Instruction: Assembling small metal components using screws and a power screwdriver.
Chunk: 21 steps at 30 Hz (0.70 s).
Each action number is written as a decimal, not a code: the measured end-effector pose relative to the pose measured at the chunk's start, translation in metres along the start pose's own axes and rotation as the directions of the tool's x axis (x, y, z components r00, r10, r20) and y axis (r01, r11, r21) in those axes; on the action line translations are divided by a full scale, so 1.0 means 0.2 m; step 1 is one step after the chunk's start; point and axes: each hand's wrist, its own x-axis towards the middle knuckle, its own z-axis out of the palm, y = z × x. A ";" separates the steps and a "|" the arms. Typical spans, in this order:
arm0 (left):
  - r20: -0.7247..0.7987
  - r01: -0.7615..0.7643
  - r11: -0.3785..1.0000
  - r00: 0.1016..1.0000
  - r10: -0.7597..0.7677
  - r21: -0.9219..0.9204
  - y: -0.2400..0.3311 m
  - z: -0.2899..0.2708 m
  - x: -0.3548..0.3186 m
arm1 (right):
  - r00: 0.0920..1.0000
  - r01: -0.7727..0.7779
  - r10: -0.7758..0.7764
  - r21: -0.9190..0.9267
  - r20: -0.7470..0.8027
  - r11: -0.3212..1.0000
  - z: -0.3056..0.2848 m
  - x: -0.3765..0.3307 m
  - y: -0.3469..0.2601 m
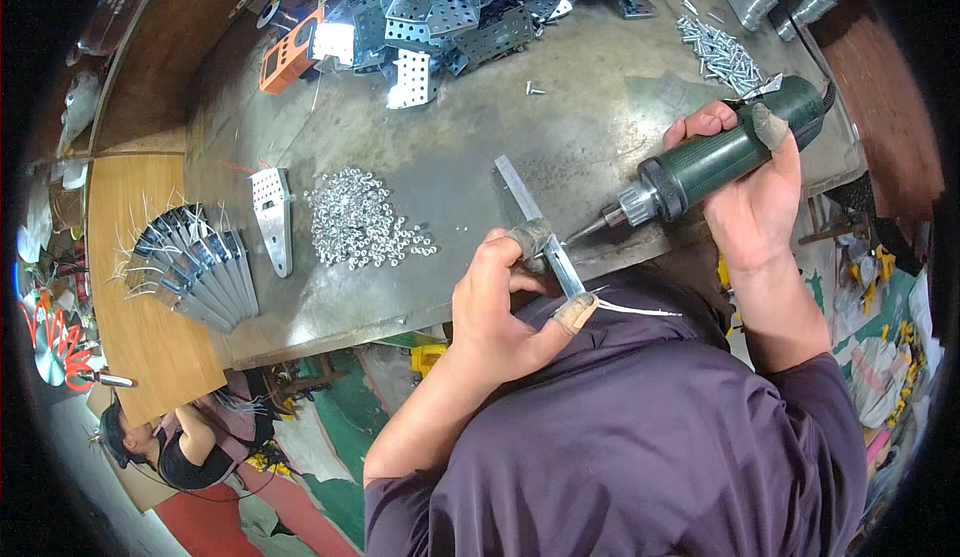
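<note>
My right hand (pixel 745 172) is wrapped round a dark green electric screwdriver (pixel 725 162), whose bit points left and down. In my left hand (pixel 505 302), between taped thumb and fingers, is a narrow metal bracket (pixel 522 197) seen edge-on, with white wires trailing from its near end. The driver's tip meets the bracket beside my left fingertips; whether a screw sits there is hidden. To the left of my left hand lies a heap of small nuts (pixel 365 217). Beyond the driver, at the far right, is a pile of screws (pixel 722 54).
A perforated metal bracket (pixel 270 219) lies left of the nuts. Several wired brackets (pixel 200 267) fan out on a wooden board (pixel 150 357). Perforated plates (pixel 440 7) heap at the back by an orange meter (pixel 290 52). Another person (pixel 190 447) sits at lower left.
</note>
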 end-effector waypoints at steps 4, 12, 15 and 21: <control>-0.019 -0.028 1.000 0.999 0.028 0.008 0.00 0.01 -0.01 | 0.999 -0.026 0.028 0.060 -0.028 0.998 -0.02 0.01 0.02; -0.037 0.059 0.877 0.998 -0.047 0.476 0.03 -0.19 0.01 | 0.996 -0.013 0.019 0.072 -0.087 0.997 -0.06 0.01 0.03; -0.111 0.038 0.749 0.993 0.048 0.661 -0.11 -0.31 -0.05 | 0.996 -0.026 0.033 0.092 -0.084 0.995 -0.06 0.02 0.03; -0.008 0.002 0.655 1.000 0.005 0.756 -0.10 -0.31 -0.04 | 0.996 -0.019 0.024 0.064 -0.082 0.998 -0.05 0.02 0.03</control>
